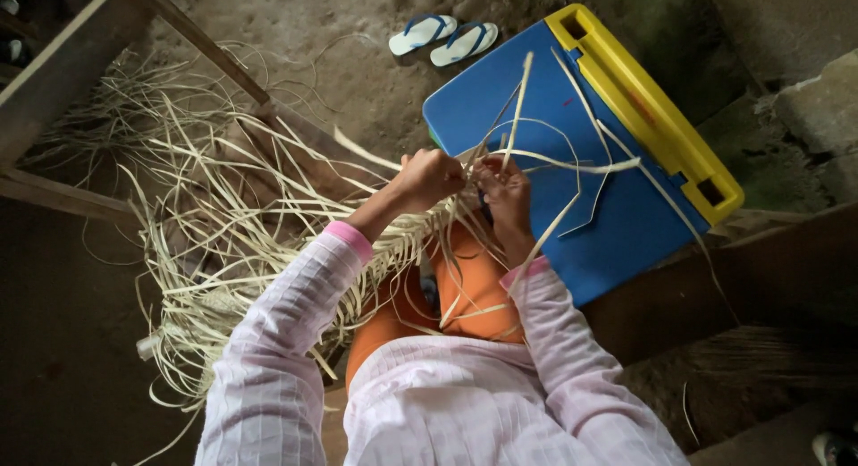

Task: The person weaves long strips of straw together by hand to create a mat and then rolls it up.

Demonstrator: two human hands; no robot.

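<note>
Blue-yellow case [617,207], flip-flops [444,39], perhaps wooden frame [63,68]

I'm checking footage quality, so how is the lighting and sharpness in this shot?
Head view: soft, dim daylight with no glare; the left hand and right hand on the pale straw strips look slightly soft, the blue and yellow plastic case is brightest, and the corners fall dark.

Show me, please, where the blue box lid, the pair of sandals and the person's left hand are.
blue box lid [626,220]: head view, bare blue surface.
pair of sandals [444,39]: head view, between the soles.
left hand [432,176]: head view, back of the fist.
</note>
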